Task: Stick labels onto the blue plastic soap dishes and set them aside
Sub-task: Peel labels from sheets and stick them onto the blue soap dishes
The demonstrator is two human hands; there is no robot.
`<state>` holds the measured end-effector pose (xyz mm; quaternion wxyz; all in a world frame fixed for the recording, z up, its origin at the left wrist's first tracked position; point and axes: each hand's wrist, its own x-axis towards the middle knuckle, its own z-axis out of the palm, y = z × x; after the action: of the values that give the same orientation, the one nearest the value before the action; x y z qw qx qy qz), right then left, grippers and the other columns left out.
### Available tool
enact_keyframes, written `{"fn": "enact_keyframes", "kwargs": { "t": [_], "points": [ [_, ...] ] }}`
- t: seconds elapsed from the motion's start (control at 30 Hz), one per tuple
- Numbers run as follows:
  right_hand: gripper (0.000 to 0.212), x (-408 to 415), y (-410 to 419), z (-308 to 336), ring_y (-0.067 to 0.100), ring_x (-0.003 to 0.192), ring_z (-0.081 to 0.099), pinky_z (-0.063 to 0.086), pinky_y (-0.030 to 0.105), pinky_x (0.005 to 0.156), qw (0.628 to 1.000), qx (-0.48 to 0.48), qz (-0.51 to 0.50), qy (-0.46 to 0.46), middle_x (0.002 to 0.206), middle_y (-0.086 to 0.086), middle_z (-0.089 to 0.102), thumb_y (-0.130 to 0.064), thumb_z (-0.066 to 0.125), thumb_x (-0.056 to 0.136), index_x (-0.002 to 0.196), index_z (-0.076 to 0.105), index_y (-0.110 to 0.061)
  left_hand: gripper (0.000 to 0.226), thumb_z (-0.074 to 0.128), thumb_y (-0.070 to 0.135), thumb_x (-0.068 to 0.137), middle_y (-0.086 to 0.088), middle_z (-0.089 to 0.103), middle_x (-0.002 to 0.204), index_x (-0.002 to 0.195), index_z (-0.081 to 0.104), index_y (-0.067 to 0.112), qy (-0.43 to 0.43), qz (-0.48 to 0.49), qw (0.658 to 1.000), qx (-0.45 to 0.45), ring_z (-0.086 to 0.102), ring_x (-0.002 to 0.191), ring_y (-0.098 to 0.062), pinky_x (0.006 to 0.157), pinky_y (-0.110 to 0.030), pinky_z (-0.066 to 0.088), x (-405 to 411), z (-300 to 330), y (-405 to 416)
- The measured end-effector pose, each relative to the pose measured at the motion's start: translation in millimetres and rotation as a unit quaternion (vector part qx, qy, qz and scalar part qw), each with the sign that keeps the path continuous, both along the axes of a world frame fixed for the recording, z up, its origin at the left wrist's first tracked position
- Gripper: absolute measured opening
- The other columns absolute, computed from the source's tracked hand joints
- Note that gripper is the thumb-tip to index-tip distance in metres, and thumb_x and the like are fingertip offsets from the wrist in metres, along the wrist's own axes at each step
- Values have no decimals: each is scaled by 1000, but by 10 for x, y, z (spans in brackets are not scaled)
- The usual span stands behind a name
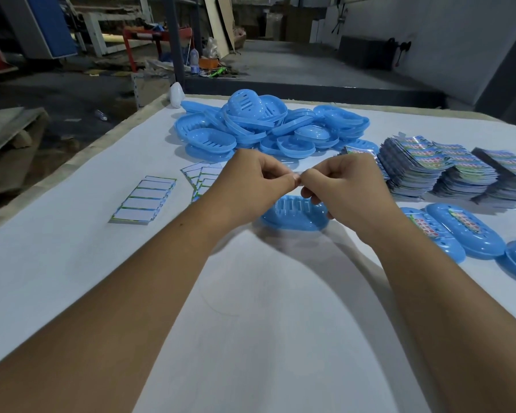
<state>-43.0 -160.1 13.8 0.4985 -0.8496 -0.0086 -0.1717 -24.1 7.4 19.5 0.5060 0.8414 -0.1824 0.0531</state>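
I'm holding both hands together above the middle of the counter (251, 338), fingertips meeting. My left hand (252, 186) and right hand (344, 192) are both curling their fingers in and pinching something tiny between them; it's too small to make out, so I cannot tell what it is. Just beneath my hands, one blue soap dish (295, 216) is lying on the counter, partly hidden by my right fingers. Toward the far edge, a big heap of unlabelled dishes (265, 126) is sitting piled up. Along the right edge, labelled dishes (459, 234) are resting side by side, colourful stickers on top. Behind those, tall stacks of printed labels (444, 171) are standing close together. Over on the left side, white backing sheets (145, 199) are lying flat, and a few more sheets (201, 177) are fanning out just beside my left hand.
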Motion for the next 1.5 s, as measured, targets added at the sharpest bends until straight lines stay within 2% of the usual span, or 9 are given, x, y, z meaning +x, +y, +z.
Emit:
{"fn": "enact_keyframes", "kwargs": {
  "t": [0.13, 0.3, 0.47, 0.67, 0.87, 1.1, 1.23, 1.37, 1.5],
  "points": [
    [20, 3, -10, -12, 13, 59, 62, 50, 33, 55, 1000, -12, 20, -5, 68, 3, 74, -25, 70, 85, 68, 77, -16, 19, 74, 31, 90, 0, 66, 60, 73, 77, 23, 12, 2, 1000, -10, 52, 50, -3, 53, -14, 44, 12, -1, 22],
    [20, -25, -11, -3, 3, 61, 62, 44, 14, 51, 997, -1, 79, -5, 77, -5, 77, -19, 64, 96, 83, 80, -16, 20, 78, 39, 86, 11, 69, 61, 68, 77, 29, 0, 29, 1000, -10, 57, 50, 5, 47, -6, 40, 38, -5, 67],
    [23, -29, 10, -6, 3, 62, 63, 45, 12, 51, 996, 6, 94, 9, 79, -6, 77, -13, 61, 93, 83, 80, -20, 23, 79, 36, 82, 17, 64, 53, 60, 74, 31, -16, 44, 999, -2, 54, 47, 6, 42, -4, 35, 48, -7, 81],
    [21, 46, -54, -32, 36, 68, 65, 58, 49, 63, 1000, -28, -13, 4, 70, 9, 73, -31, 69, 84, 68, 77, -19, 16, 68, 23, 83, 12, 55, 49, 69, 75, 18, -32, 56, 997, 33, 44, 45, -1, 44, -8, 34, 50, -20, 48],
    [16, 99, -111, -50, 20, 60, 56, 57, 54, 63, 998, -25, -44, 24, 71, 12, 72, -37, 76, 80, 71, 77, -24, 22, 68, 23, 84, 15, 58, 48, 63, 71, 23, -26, 64, 997, 37, 48, 44, 1, 43, -8, 34, 70, -15, 57],
    [17, 93, -120, -31, 16, 58, 51, 41, 30, 54, 998, 2, -18, 54, 76, 16, 74, -35, 76, 78, 69, 78, -22, 20, 68, 26, 85, 15, 53, 45, 68, 72, 16, 5, 75, 997, 28, 43, 41, 0, 40, -8, 31, 95, -59, 53],
    [24, 86, -141, -33, 14, 56, 48, 39, 29, 51, 996, 3, -29, 81, 77, 16, 73, -44, 79, 73, 66, 77, -20, 28, 72, 34, 85, 11, 53, 47, 70, 73, 10, 20, 97, 995, 28, 42, 42, -2, 38, -11, 30, 129, -114, 41],
    [39, 88, -167, -50, 7, 42, 40, 33, 16, 37, 994, -27, -54, 94, 50, 1, 61, -54, 85, 69, 61, 75, -17, 31, 76, 39, 82, 3, 59, 52, 71, 74, 9, 38, 98, 994, 15, 45, 44, -3, 39, -12, 34, 140, -173, 22],
    [49, 98, -189, -71, 10, 36, 30, 25, 17, 34, 989, -54, -65, 121, 42, -5, 43, -54, 87, 66, 64, 74, -7, 35, 77, 44, 80, 10, 60, 49, 69, 73, 12, 53, 91, 993, 46, 49, 42, -1, 40, -11, 37, 159, -192, 37]
  ]
}}
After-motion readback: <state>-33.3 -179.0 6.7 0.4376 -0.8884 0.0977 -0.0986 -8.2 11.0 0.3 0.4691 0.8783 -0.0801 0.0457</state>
